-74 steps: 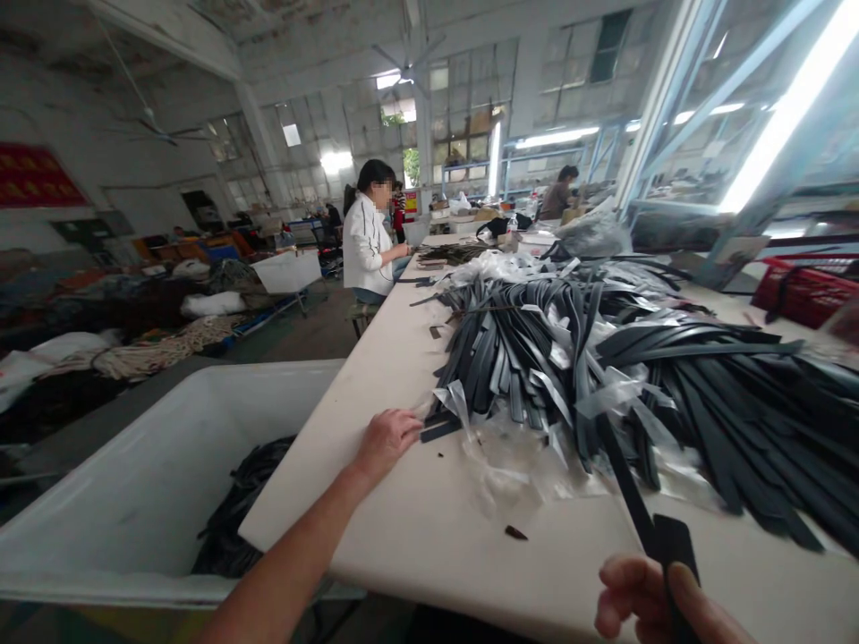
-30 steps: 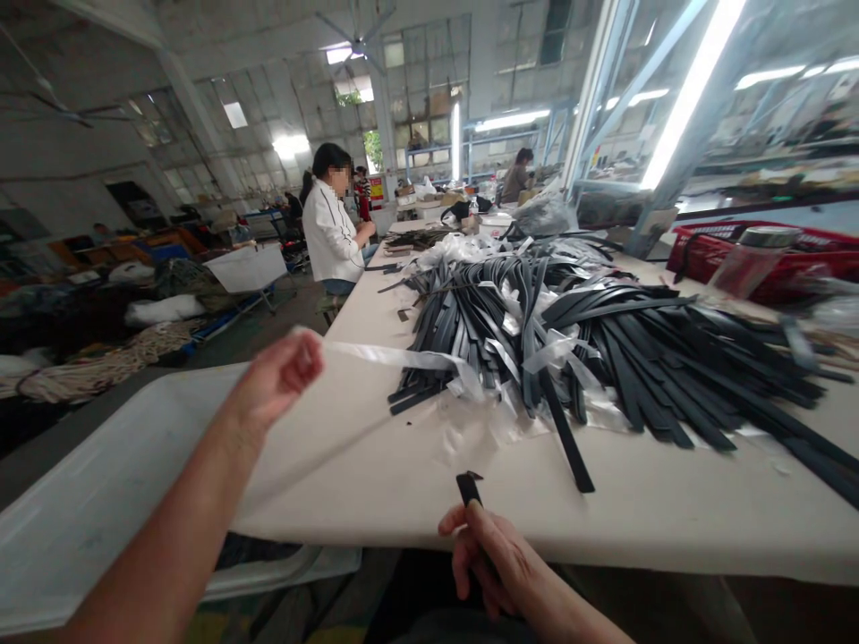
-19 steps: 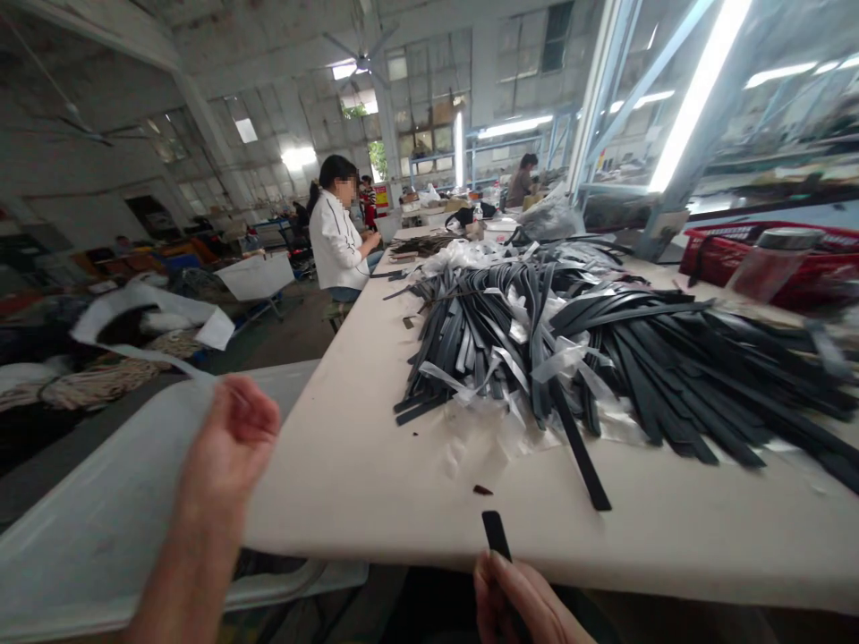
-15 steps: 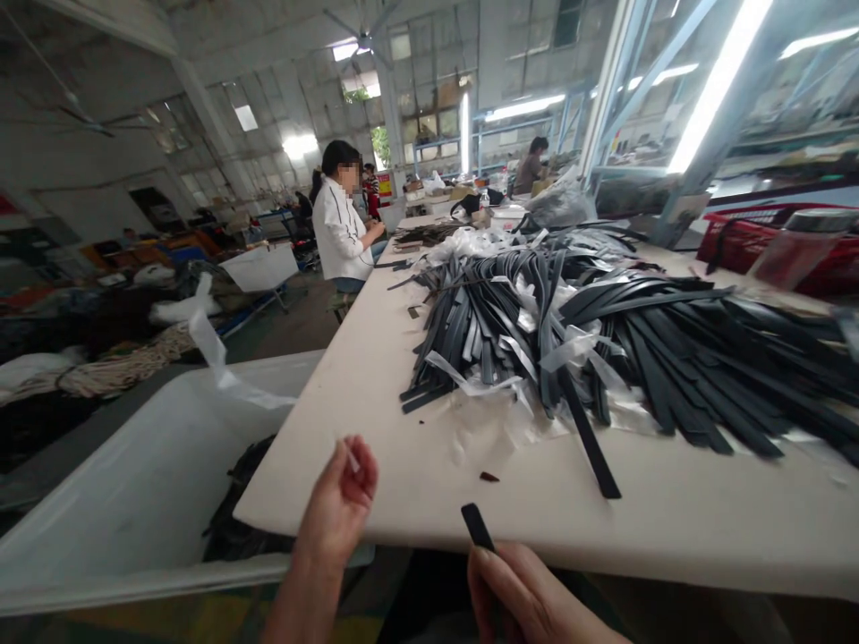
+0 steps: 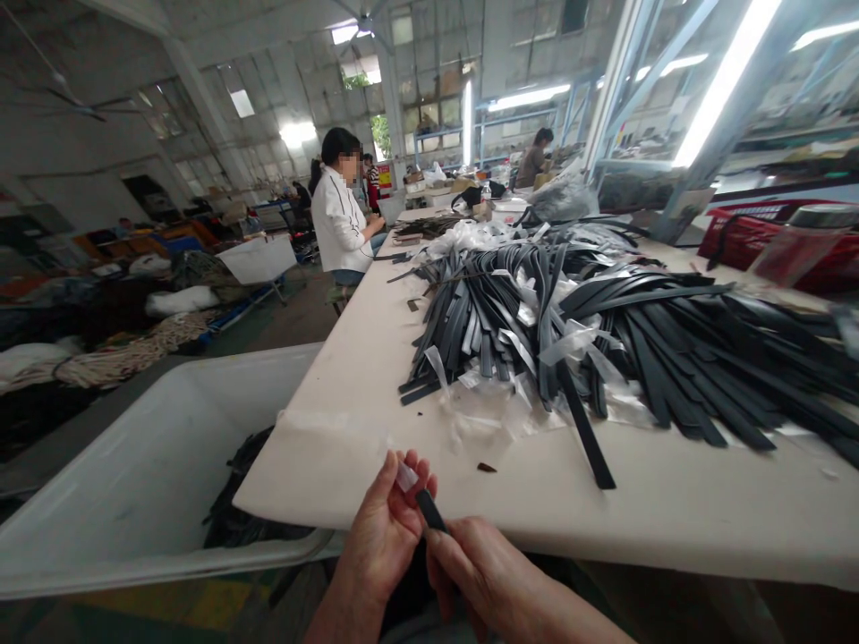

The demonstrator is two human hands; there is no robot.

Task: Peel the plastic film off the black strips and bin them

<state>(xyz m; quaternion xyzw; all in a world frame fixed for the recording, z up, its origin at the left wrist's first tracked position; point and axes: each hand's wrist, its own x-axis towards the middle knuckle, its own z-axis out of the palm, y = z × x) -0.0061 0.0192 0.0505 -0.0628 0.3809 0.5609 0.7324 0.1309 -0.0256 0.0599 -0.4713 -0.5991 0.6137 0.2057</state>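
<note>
Near the front edge of the table my left hand [image 5: 384, 528] is closed, palm up, around a strip of clear plastic film [image 5: 406, 477]. A pale, see-through stretch of it appears to trail left across the tabletop. My right hand [image 5: 480, 568] pinches a flat black strap [image 5: 430, 511] close to its rounded end. That end points up and left and meets the fingers of my left hand; whether they grip it too I cannot tell. The rest of the strap is hidden below. Beyond my hands lies a big pile of similar black straps [image 5: 677, 358] mixed with plastic film.
The pale table [image 5: 362, 358] runs away from me. At its left stands a white bin [image 5: 154, 447] with dark material inside. A small brown scrap [image 5: 487, 468] lies ahead. A red basket [image 5: 744, 237] stands far right. A person in white [image 5: 339, 215] sits along the left edge.
My left hand has moved right and toward me, meeting the strap end. The film has dropped from the air above the bin. My right hand has shifted left with the strap.
</note>
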